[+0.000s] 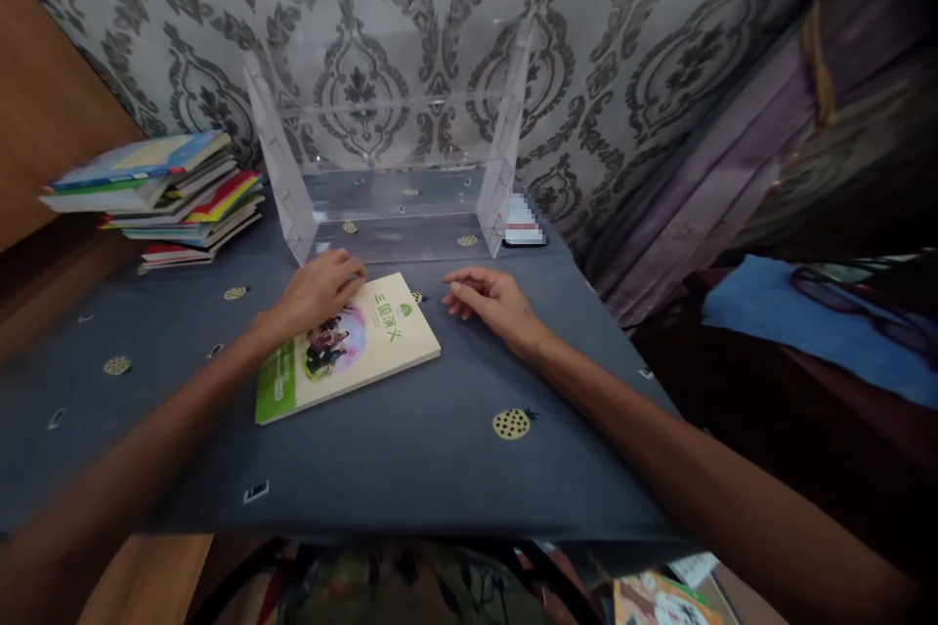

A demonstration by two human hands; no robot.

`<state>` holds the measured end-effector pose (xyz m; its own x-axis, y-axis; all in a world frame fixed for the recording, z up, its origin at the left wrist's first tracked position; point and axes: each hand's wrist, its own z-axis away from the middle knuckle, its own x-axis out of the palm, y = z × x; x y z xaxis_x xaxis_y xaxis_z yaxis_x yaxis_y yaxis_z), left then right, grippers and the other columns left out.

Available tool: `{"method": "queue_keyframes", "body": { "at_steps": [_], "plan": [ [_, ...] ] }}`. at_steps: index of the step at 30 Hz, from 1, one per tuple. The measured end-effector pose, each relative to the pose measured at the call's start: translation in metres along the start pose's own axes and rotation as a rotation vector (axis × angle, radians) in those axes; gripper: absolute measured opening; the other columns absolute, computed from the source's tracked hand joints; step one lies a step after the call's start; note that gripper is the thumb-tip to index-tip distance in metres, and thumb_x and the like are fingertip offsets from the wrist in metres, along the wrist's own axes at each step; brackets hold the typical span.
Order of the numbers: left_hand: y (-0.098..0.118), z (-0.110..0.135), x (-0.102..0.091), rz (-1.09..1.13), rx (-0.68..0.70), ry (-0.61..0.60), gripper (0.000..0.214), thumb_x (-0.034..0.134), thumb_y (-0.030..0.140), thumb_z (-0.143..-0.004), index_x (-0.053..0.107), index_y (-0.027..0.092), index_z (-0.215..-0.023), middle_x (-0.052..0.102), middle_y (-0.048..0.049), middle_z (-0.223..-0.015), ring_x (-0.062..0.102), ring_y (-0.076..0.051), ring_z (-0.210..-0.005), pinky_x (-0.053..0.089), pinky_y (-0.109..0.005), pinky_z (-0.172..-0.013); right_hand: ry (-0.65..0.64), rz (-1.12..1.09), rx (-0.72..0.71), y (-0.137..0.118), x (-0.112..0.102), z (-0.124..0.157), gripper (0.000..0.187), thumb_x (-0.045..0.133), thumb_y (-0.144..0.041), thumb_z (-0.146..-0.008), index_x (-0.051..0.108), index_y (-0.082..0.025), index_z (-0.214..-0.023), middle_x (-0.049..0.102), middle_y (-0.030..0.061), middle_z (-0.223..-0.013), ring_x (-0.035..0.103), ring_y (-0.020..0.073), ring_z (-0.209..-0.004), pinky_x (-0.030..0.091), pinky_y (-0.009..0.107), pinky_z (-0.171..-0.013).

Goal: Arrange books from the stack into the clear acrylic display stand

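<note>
A cream and green book (pixel 366 352) lies flat on the dark blue tablecloth (pixel 410 459). My left hand (pixel 320 291) rests on the book's far left corner, fingers curled down over its edge and touching the cover. My right hand (pixel 490 298) lies on the cloth just right of the book, fingers loosely bent and apart, holding nothing. Behind both hands stands a clear acrylic shelf (pixel 400 186) with nothing in it.
A stack of several books (pixel 165 195) sits at the back left of the table. A small box (pixel 524 225) lies right of the shelf. Patterned wallpaper is behind; a curtain and a blue cloth (pixel 813 327) are to the right.
</note>
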<state>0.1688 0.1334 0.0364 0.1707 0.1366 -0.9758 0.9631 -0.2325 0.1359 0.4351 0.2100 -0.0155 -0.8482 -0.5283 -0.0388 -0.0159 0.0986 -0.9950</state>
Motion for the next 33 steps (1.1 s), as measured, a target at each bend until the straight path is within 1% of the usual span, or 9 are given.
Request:
{"method": "queue_keyframes", "body": {
  "at_steps": [2,5,7,9,11,14,17,21,33],
  "plan": [
    [0.024,0.011,0.006,-0.075,0.067,0.021,0.03,0.037,0.032,-0.102,0.064,0.018,-0.103,0.062,-0.0085,-0.1,0.057,-0.023,-0.095,0.045,-0.034,-0.08,-0.006,0.042,-0.051,0.002,0.0,0.001,0.031,0.068,-0.043,-0.08,0.068,-0.018,-0.097,0.073,0.0042,-0.076,0.066,0.0145,-0.065,0.05,0.026,-0.058],
    [0.067,0.032,0.014,-0.15,0.204,-0.023,0.033,0.043,0.042,-0.102,0.062,0.016,-0.108,0.063,-0.0092,-0.102,0.057,-0.026,-0.096,0.047,-0.038,-0.083,-0.039,0.099,-0.132,-0.001,0.005,0.008,0.028,0.062,-0.041,-0.086,0.068,-0.018,-0.101,0.076,0.0054,-0.083,0.07,0.0166,-0.076,0.053,0.029,-0.068],
    [0.088,0.045,0.018,-0.23,0.23,-0.028,0.036,0.051,0.046,-0.098,0.061,0.014,-0.111,0.063,-0.0121,-0.11,0.056,-0.029,-0.101,0.047,-0.041,-0.085,-0.059,0.136,-0.188,-0.005,0.011,0.014,0.028,0.058,-0.039,-0.09,0.068,-0.018,-0.105,0.077,0.0054,-0.087,0.07,0.0171,-0.082,0.053,0.03,-0.074],
    [0.099,0.052,0.021,-0.303,0.213,-0.029,0.032,0.054,0.041,-0.098,0.06,0.013,-0.113,0.064,-0.0136,-0.113,0.057,-0.031,-0.103,0.048,-0.042,-0.082,-0.081,0.177,-0.24,-0.007,0.016,0.019,0.028,0.054,-0.037,-0.094,0.068,-0.018,-0.108,0.078,0.0049,-0.089,0.07,0.0169,-0.083,0.053,0.031,-0.077],
    [0.101,0.054,0.024,-0.333,0.199,-0.024,0.026,0.053,0.033,-0.098,0.06,0.013,-0.114,0.065,-0.0135,-0.113,0.058,-0.03,-0.103,0.049,-0.042,-0.08,-0.097,0.207,-0.284,-0.009,0.02,0.023,0.027,0.051,-0.035,-0.096,0.068,-0.017,-0.109,0.078,0.0042,-0.089,0.07,0.0167,-0.084,0.053,0.031,-0.079],
    [0.097,0.053,0.026,-0.333,0.217,0.006,0.024,0.051,0.029,-0.099,0.06,0.012,-0.113,0.066,-0.0137,-0.111,0.06,-0.03,-0.101,0.05,-0.041,-0.079,-0.114,0.224,-0.307,-0.01,0.024,0.027,0.028,0.049,-0.033,-0.098,0.068,-0.017,-0.109,0.077,0.0039,-0.088,0.071,0.0166,-0.085,0.053,0.031,-0.08],
    [0.094,0.052,0.025,-0.341,0.234,0.037,0.023,0.049,0.028,-0.1,0.062,0.011,-0.11,0.068,-0.0137,-0.107,0.061,-0.029,-0.098,0.051,-0.041,-0.076,-0.126,0.252,-0.302,-0.01,0.025,0.028,0.028,0.049,-0.033,-0.098,0.068,-0.017,-0.11,0.077,0.0038,-0.087,0.07,0.0161,-0.082,0.053,0.03,-0.076],
    [0.095,0.052,0.021,-0.321,0.245,0.015,0.021,0.051,0.028,-0.099,0.064,0.013,-0.105,0.069,-0.0118,-0.104,0.062,-0.028,-0.095,0.051,-0.038,-0.072,-0.122,0.271,-0.321,-0.01,0.025,0.03,0.029,0.048,-0.034,-0.098,0.069,-0.017,-0.109,0.077,0.0033,-0.084,0.069,0.0155,-0.079,0.052,0.029,-0.074],
    [0.095,0.05,0.015,-0.307,0.246,0.018,0.024,0.045,0.024,-0.101,0.066,0.014,-0.098,0.071,-0.0106,-0.1,0.063,-0.026,-0.091,0.051,-0.035,-0.07,-0.079,0.251,-0.355,-0.011,0.027,0.032,0.034,0.049,-0.041,-0.099,0.071,-0.016,-0.107,0.076,0.0039,-0.082,0.069,0.016,-0.079,0.053,0.032,-0.078]
  ]
}}
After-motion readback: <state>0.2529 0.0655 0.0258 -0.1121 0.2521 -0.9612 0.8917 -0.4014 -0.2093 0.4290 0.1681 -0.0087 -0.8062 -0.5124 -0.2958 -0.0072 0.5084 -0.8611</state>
